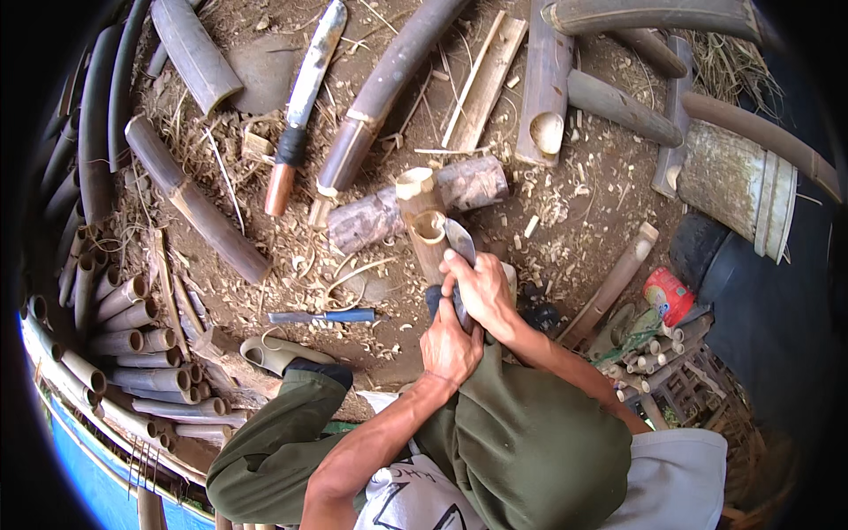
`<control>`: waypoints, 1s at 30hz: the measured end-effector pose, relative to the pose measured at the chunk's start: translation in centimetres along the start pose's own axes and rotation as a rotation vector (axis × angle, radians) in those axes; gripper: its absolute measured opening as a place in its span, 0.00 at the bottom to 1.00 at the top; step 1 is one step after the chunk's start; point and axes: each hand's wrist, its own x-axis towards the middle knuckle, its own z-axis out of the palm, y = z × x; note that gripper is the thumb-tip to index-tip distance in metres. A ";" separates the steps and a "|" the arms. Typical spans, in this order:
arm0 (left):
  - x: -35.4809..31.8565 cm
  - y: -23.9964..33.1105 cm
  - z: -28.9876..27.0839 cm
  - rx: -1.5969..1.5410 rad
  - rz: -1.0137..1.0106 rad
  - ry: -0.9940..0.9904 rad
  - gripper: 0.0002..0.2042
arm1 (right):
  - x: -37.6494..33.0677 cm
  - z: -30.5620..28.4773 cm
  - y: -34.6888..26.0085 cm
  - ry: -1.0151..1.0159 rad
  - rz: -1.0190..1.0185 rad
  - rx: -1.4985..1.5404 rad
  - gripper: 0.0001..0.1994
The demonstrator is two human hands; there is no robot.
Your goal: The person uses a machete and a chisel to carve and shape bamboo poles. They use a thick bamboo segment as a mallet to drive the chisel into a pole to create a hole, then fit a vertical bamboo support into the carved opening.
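My right hand point(484, 290) is closed round a knife just below its broad, curved blade point(459, 238). Farther back on the same knife, my left hand point(452, 350) has its fingers wrapped round the dark handle, partly hidden by the hand itself. The blade lies against the rim of an oval opening cut in a bamboo tube point(419, 237). This tube points away from me and rests across a short log point(367, 221). Its near end is hidden by my hands.
Wood shavings litter the dirt floor. A machete point(300, 115) and a blue-handled chisel point(340, 315) lie leftward. Long bamboo pieces point(199, 199) lie around, with cut tubes point(146, 353) stacked at left. At right are a dirty white bucket point(733, 185) and red container point(669, 296).
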 end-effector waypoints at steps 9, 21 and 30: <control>3.0 -5.2 -8.5 -0.010 -0.051 -0.035 0.19 | 0.8 4.5 -1.3 -0.337 -0.098 0.124 0.10; 12.4 17.2 -15.9 1.496 0.435 -0.455 0.07 | 1.7 1.5 -2.9 -0.672 0.324 1.887 0.17; 4.3 7.0 -15.9 0.576 -0.041 -0.734 0.36 | -2.8 -0.8 -1.0 -0.564 -0.088 0.822 0.17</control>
